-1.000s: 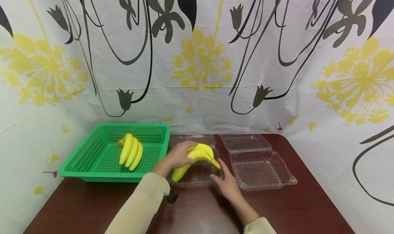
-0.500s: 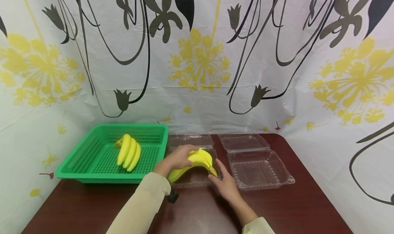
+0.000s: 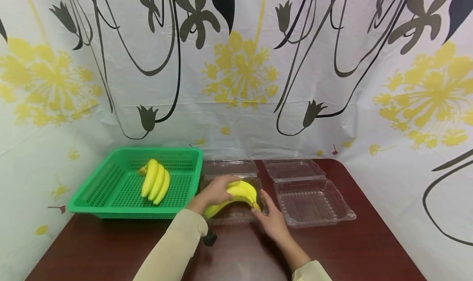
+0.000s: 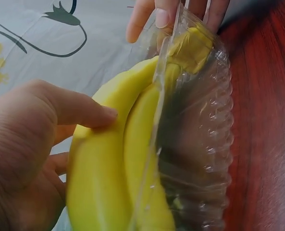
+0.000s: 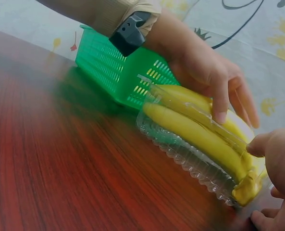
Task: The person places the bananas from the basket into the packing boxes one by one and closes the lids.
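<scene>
A bunch of yellow bananas (image 3: pixel 242 192) lies low inside a clear plastic clamshell box (image 3: pixel 233 220), its lid folded back. My left hand (image 3: pixel 215 193) grips the bunch from above, thumb on one side and fingers on the other; the left wrist view shows the thumb on the banana peel (image 4: pixel 104 178). At the stem end, my right hand (image 3: pixel 274 222) is spread around the box's right edge, with fingers and thumb extended. In the right wrist view, its thumb sits beside the box's rim, near the stem (image 5: pixel 248 187).
Another bunch of bananas (image 3: pixel 157 182) lies in a green plastic basket (image 3: pixel 85 209) on the left. To the right stands a second open clear box (image 3: pixel 314 203), its lid laid back towards the patterned curtain (image 3: pixel 236 75). Everything stands on a dark red wooden table (image 3: pixel 236 252).
The bunch has come down into the box with my left hand. My right thumb has moved closer to the stem, while the basket and second box stay put.
</scene>
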{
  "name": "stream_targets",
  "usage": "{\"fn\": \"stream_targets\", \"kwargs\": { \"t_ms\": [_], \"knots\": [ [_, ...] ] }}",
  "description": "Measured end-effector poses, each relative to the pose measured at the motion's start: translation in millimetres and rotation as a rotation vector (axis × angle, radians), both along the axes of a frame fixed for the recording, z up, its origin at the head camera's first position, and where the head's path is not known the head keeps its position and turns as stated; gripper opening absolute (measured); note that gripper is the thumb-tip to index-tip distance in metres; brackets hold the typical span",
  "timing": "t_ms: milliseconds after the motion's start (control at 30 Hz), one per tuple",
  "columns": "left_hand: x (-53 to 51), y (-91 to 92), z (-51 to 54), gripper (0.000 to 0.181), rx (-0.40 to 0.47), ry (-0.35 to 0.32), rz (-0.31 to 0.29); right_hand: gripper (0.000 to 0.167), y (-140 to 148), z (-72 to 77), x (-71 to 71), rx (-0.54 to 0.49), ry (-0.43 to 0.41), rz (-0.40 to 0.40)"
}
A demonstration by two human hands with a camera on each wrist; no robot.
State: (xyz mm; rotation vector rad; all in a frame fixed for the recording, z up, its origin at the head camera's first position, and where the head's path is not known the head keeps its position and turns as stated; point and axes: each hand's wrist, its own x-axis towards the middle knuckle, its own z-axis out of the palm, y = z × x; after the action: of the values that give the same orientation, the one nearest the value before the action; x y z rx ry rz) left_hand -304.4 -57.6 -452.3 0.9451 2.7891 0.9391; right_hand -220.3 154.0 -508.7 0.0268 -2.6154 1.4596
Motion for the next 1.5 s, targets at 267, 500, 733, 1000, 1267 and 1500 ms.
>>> {"fn": "stream_targets", "kwargs": {
  "t_ms": [267, 500, 733, 1000, 1267, 1500],
  "knots": [
    [4.5, 5.0, -16.6, 0.062, 0.141, 0.040, 0.069, 0.070, 0.2, 0.4, 0.3, -0.010, -0.026, -0.003],
    [9.7, 7.0, -23.8, 0.059, 0.164, 0.077, 0.117, 0.070, 0.1, 0.1, 0.2, -0.009, -0.028, -0.004],
    [12.5, 7.9, -24.6, 0.060, 0.159, 0.117, 0.115, 0.069, -0.6, 0.4, 0.6, -0.009, -0.021, -0.009],
    [17.8, 6.4, -25.5, 0.053, 0.075, 0.235, 0.144, 0.067, -2.4, -0.8, 2.0, -0.011, 0.005, -0.010],
    [36.1, -14.2, -27.3, 0.050, 0.040, 0.301, 0.261, 0.068, -3.8, -4.9, 2.0, 0.008, 0.029, 0.002],
    [49.6, -29.4, -31.1, 0.056, 0.200, 0.182, 0.304, 0.069, -2.5, -5.2, 1.3, 0.023, 0.053, 0.002]
  ]
}}
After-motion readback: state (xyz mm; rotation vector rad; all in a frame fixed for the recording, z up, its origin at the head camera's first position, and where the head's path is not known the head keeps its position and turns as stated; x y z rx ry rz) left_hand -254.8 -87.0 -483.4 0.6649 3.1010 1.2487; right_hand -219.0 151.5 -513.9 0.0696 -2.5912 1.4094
